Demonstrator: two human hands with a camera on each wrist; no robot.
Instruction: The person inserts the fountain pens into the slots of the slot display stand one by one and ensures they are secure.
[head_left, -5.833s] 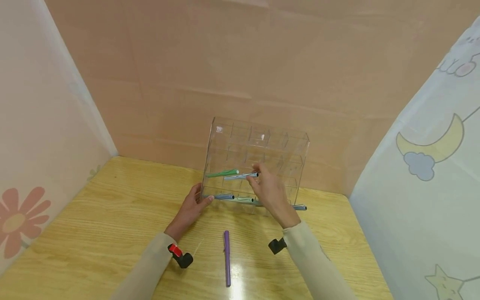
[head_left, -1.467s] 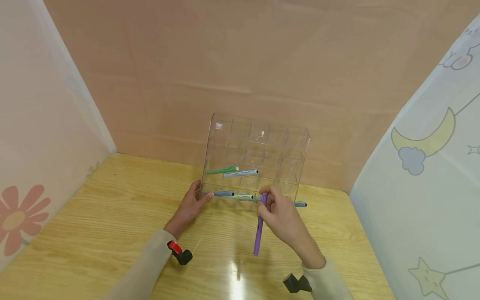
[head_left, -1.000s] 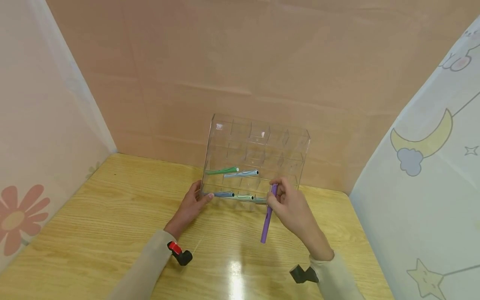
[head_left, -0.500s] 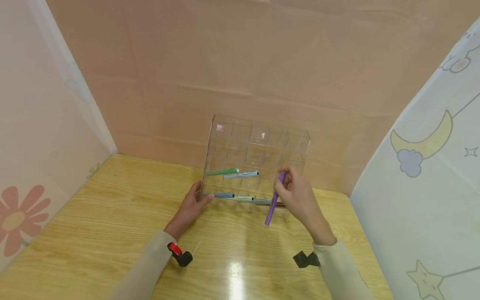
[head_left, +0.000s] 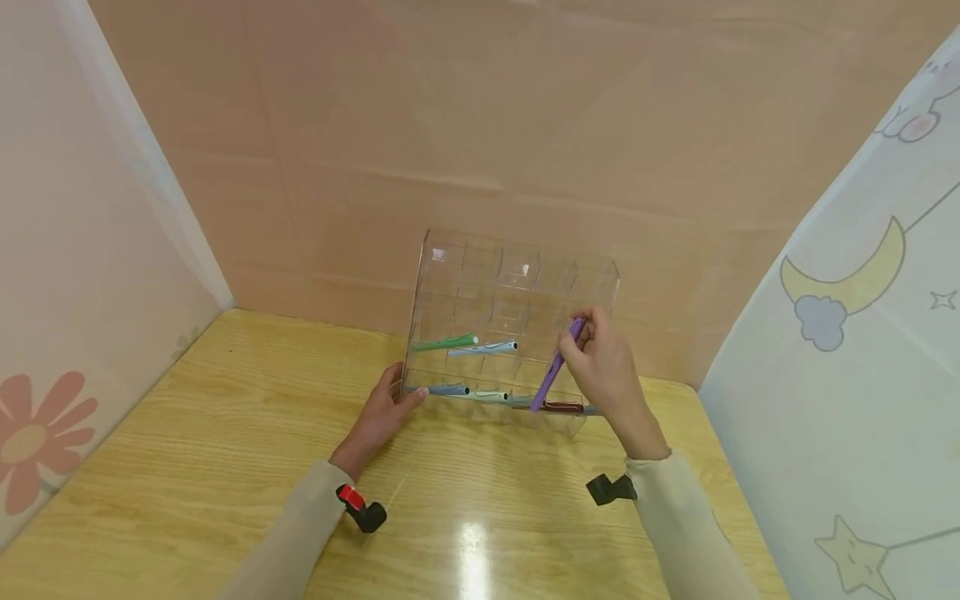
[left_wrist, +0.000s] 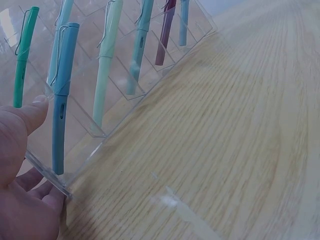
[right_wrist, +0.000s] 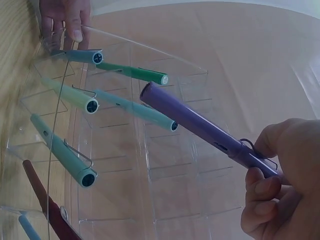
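A clear plastic pen rack (head_left: 415, 300) with rows of compartments stands tilted on the table. My left hand (head_left: 381, 414) grips its lower left side, thumb in front. With thumb and fingers, my right hand (head_left: 609, 367) pinches a purple pen (head_left: 553, 375) near its clip end. The pen slants in front of the rack's right half, its free end pointing down and left. Higher in the rack lie a green pen (head_left: 446, 342) and a light blue pen (head_left: 483, 348). Along the bottom row are a blue pen (left_wrist: 62, 100), a pale green pen (left_wrist: 105, 65), a teal pen (right_wrist: 62, 155) and a dark red pen (head_left: 562, 407).
One more blue pen (left_wrist: 183, 22) sits at the bottom row's right end, partly behind my right hand in the head view. The wooden table (head_left: 420, 525) meets a brown backdrop (head_left: 337, 167) close behind the rack. Printed cloth walls (head_left: 847, 400) stand on both sides.
Earlier the purple pen lay on the table while my right hand was at the light blue pen. My right hand then took the purple pen and moved it up and right. My left hand stayed put.
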